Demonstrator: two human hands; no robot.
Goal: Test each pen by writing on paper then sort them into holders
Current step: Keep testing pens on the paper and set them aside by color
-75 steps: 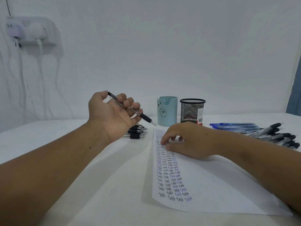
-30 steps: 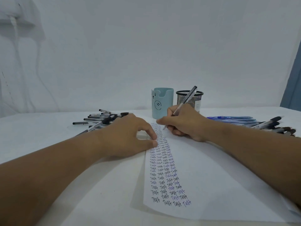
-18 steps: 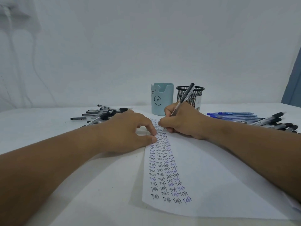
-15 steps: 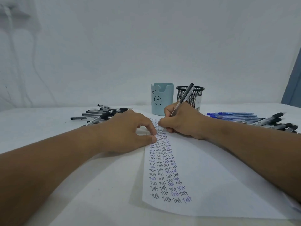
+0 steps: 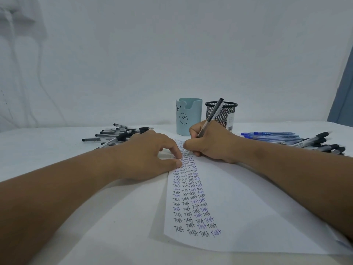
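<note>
The step in hand looks to be the writing test itself: the right hand (image 5: 212,144) pinches a clear black-capped pen (image 5: 210,117) in a writing grip, its tip hidden behind the knuckles at the far end of the paper (image 5: 248,207), beside columns of the word "Test" in black and blue; the left hand (image 5: 147,155) pins the sheet's left edge, fingers loosely bent, forefinger tip and thumb tip pressing the paper, holding nothing; next, by my reckoning, the pen must be lifted and dropped into either the pale blue holder (image 5: 188,116) or the black mesh holder (image 5: 221,113), which stand side by side just beyond the writing hand, both showing no pens above the rim; the reach is short, though the pen's cap already sits close to the mesh rim; loose pens crowd both flanks, a black pile (image 5: 118,134) on the left of the counter (image 5: 47,142), and blue pens (image 5: 267,134) and black pens (image 5: 321,144) on the right; open room lies mainly near and left.
</note>
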